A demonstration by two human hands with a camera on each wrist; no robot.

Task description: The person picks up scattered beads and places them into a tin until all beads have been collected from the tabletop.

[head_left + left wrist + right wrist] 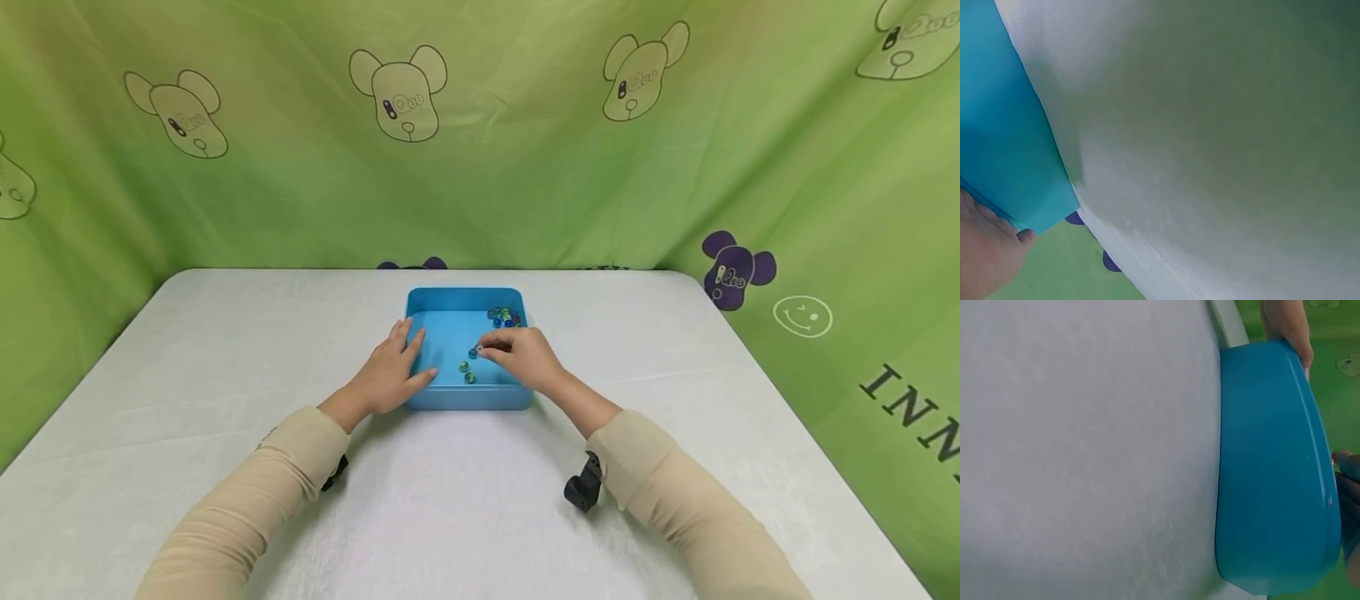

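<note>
A blue plastic box (468,398) with low walls stands on the table. Over its left rim lies my left hand (386,371), fingers spread and straight. My right hand (521,354) reaches in over the right side and pinches a small glass marble (479,348) between thumb and fingertips; in the right wrist view, a reddish marble (1334,457) shows at those fingertips. Close below it is a blue marble (472,354). Two green-yellow marbles (469,377) lie nearer the front wall. Several more marbles (504,317) cluster in the far right corner, partly behind the right hand.
A white cloth covers the table (300,333) around the box. Green printed curtain (510,167) hangs behind and along both sides. A black wrist camera (582,487) hangs under the right sleeve.
</note>
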